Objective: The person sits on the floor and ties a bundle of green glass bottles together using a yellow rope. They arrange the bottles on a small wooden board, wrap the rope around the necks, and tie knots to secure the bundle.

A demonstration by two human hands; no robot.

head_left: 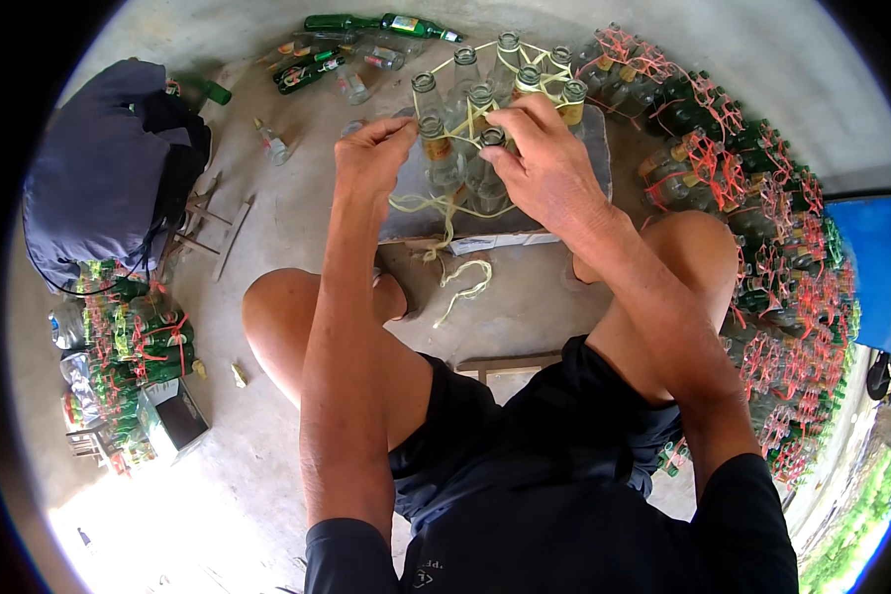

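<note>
Several clear glass bottles (444,170) stand upright in a tight group on a low grey board (594,158) in front of me. Pale yellow string (449,210) runs round and between their necks, and a loose tail (468,287) hangs to the floor. My left hand (374,163) is closed in a pinch beside the near-left neck, at the string. Over the near-right bottle (487,178) my right hand (549,163) curls, thumb by its mouth and fingers bent at the string. The fingertips partly hide what each hand pinches.
Loose green bottles (342,22) lie by the back wall. String-tied bottle bundles (698,168) crowd the right side, and more bundles (129,337) stand at left near a dark cloth (94,163) over a wooden stool (226,238). An open box (173,421) sits lower left.
</note>
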